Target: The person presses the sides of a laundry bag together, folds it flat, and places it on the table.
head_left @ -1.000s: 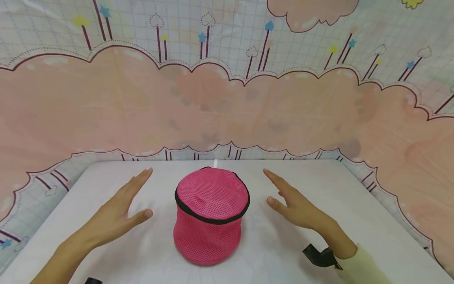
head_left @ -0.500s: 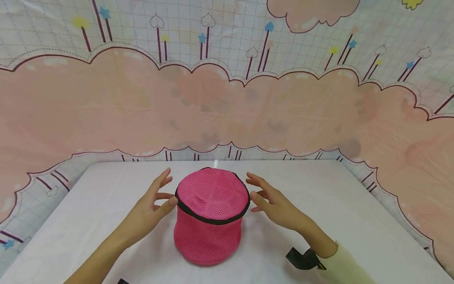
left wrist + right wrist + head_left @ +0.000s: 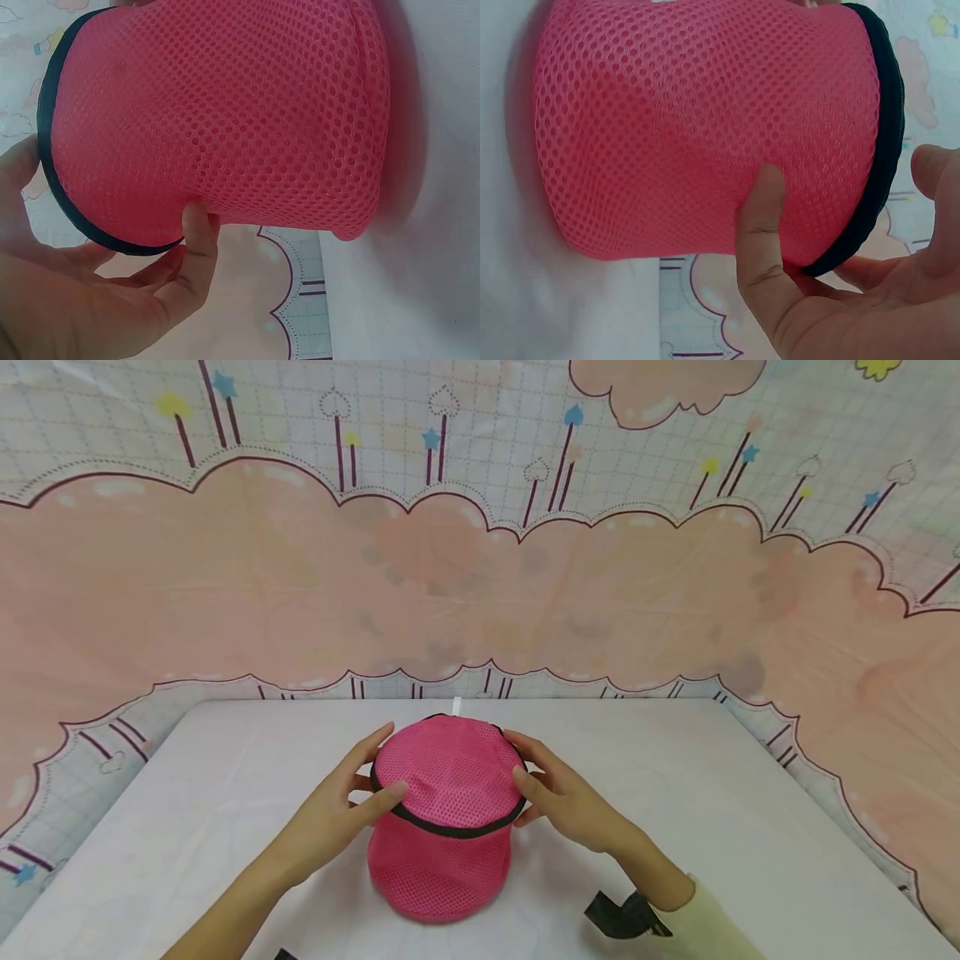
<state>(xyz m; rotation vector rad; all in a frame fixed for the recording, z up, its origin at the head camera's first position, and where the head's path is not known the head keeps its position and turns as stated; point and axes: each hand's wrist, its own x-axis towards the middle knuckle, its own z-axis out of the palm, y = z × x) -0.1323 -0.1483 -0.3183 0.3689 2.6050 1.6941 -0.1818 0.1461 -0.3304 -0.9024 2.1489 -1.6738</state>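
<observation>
One closed bag (image 3: 441, 881)

It stands upright on the surface (image 3: 225, 760), mesh top covered, contents hidden. My left hand (image 3: 330, 817) and right hand (image 3: 576, 810) grip its top from opposite sides, thumbs at the black edge (image 3: 459, 832), fingers round the wall.

Legible markings: none can be read in the head view or either wrist view.
A small white tab (image 3: 457, 706), resembling a label, stands at the far edge of the pink mesh bag (image 3: 450, 768); it is too small in the head view to tell whether it bears print.
</observation>
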